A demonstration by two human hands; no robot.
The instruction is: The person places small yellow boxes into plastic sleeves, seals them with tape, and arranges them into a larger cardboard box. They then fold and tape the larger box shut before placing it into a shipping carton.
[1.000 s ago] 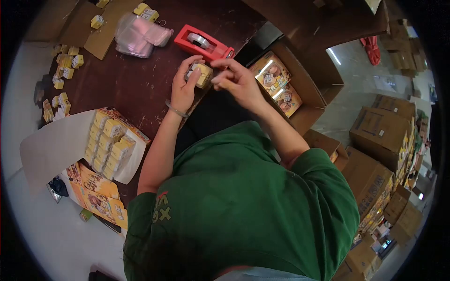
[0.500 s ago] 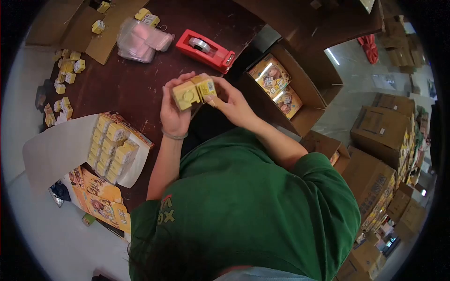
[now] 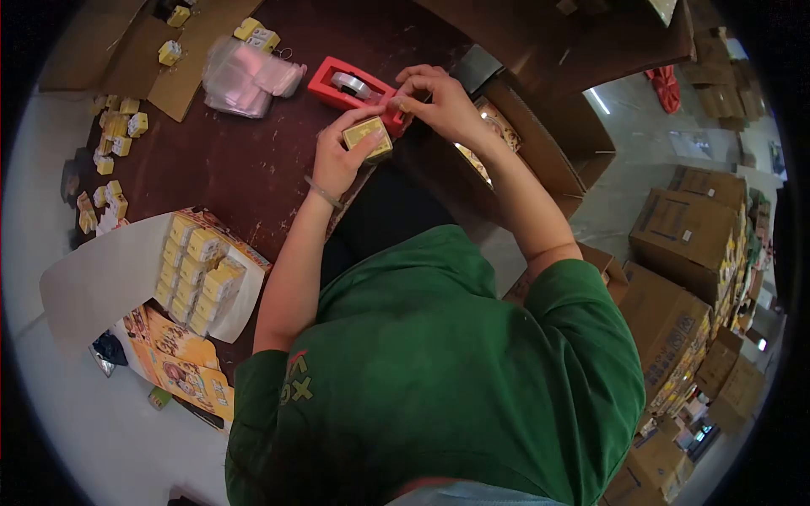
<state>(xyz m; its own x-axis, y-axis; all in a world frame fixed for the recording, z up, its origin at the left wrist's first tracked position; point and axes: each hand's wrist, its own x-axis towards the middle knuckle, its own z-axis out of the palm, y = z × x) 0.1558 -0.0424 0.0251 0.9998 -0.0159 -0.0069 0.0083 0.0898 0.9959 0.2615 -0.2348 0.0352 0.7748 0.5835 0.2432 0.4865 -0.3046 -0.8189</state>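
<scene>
A small yellow box with a printed face is gripped in my left hand, fingers and thumb around its sides. Right beside it stands a red tape dispenser holding a roll of clear tape. My right hand is at the dispenser's cutter end, thumb and fingertips pinched together. Whatever lies between those fingertips is too small to make out.
A stack of clear plastic bags lies left of the dispenser. An open display box holds rows of small yellow boxes. Loose yellow pieces sit along the far left. An open carton stands at right.
The yellow box, earlier held between both hands, is now in my left hand alone, shifted right toward the dispenser. My right hand has let go and moved up to the dispenser's cutter end.
</scene>
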